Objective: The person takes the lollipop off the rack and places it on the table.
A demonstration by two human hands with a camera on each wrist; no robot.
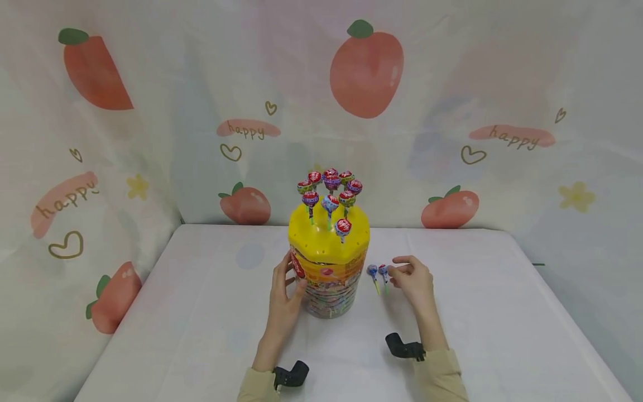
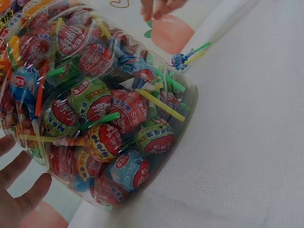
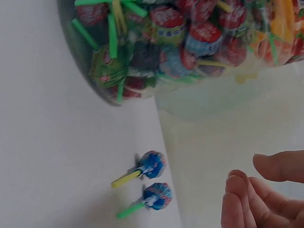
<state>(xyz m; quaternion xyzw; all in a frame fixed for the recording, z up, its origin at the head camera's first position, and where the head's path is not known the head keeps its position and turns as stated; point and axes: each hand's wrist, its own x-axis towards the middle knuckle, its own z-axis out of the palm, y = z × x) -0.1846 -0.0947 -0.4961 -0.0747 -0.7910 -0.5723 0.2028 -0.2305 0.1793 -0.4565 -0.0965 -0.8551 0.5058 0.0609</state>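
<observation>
A clear jar (image 1: 331,301) packed with wrapped lollipops stands upright on the table. Its yellow lid (image 1: 329,240) has small holes, and several lollipops (image 1: 330,204) stick up from it. My left hand (image 1: 283,304) rests at the jar's left side, fingers spread along the wall; the exact contact is hard to make out. To the right of the jar lie two blue-wrapped lollipops, one with a yellow stick (image 3: 126,179) and one with a green stick (image 3: 130,210). Just right of them hovers my right hand (image 1: 416,282), thumb and fingers apart, holding nothing.
A white cloth covers the table (image 1: 201,324). Behind and to the left hangs a pale curtain (image 1: 301,67) printed with fruit, hearts and words. Dark bands with small mounts (image 1: 404,347) sit on both wrists, near the sleeves.
</observation>
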